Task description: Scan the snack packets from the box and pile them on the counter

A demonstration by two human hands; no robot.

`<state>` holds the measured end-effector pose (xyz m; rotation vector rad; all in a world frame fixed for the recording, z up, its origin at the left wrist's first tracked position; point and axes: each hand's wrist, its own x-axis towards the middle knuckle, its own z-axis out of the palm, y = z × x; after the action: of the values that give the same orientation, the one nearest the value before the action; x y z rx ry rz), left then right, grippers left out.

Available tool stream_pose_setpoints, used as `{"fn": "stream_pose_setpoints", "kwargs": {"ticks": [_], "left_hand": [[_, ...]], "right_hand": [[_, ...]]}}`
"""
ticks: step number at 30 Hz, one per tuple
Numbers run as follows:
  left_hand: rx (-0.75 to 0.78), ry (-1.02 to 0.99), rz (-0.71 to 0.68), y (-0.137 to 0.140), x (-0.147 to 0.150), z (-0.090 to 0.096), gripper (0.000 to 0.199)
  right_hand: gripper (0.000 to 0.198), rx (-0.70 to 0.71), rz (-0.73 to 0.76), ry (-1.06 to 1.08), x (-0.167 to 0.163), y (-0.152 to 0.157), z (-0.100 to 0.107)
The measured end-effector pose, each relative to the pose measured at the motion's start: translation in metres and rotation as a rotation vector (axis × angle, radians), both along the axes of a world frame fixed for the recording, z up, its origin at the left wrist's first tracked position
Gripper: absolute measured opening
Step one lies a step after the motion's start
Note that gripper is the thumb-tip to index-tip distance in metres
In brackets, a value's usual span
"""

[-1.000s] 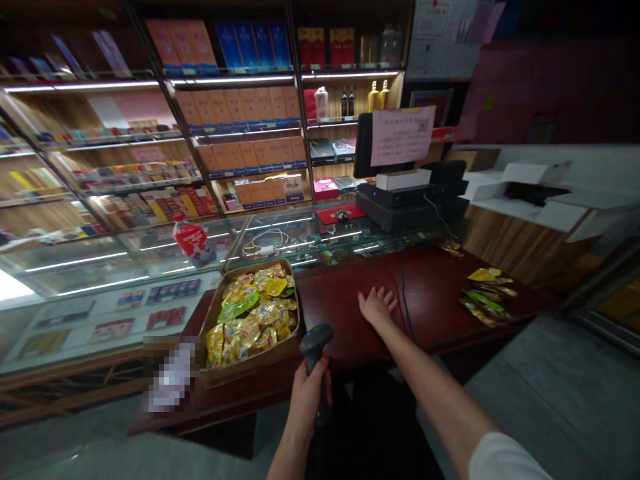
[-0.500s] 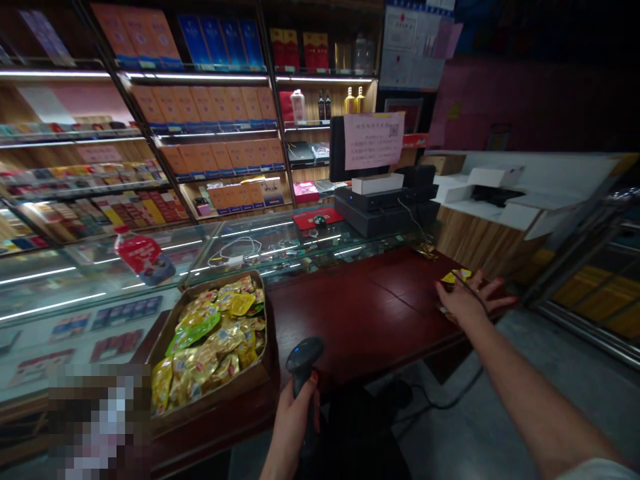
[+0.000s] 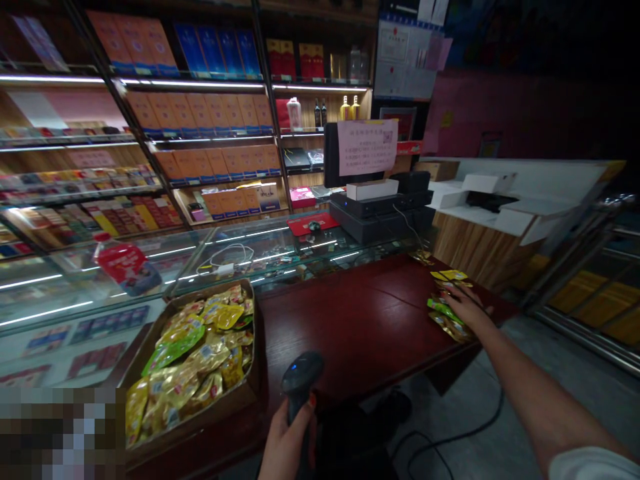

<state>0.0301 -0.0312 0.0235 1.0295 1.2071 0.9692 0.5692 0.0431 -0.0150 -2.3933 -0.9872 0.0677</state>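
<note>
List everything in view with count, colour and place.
scanner: one, black, front centre
table: one, dark red, centre
carton: one, brown, table's left end
carton packets: many, gold, yellow, green, in carton
loose packets: several, gold, yellow, green, table's right end
glass counter: one, clear, behind table
bottle: one, red, on counter
looped cable: one, white, on counter
mat: one, red, on counter
monitor: one, black, beyond table
sheet: one, pink, on monitor
blue boxes: four, blue, back shelves
orange boxes: many, orange, back shelves
left grip: one, around scanner
right grip: one, over loose packets
</note>
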Motion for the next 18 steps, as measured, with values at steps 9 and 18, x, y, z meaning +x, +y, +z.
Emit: {"fn": "stream_pose_setpoints", "kwargs": {"ticks": [9,18], "left_hand": [[-0.01,0.009,0.011,0.001,-0.002,0.001,0.063],[0.006,0.03,-0.006,-0.002,-0.008,0.001,0.062]], "right_hand": [[0.043,0.088,-0.03,-0.03,-0.079,0.021,-0.003],[0.039,0.11,0.097,-0.042,-0.172,0.077,-0.014]]}}
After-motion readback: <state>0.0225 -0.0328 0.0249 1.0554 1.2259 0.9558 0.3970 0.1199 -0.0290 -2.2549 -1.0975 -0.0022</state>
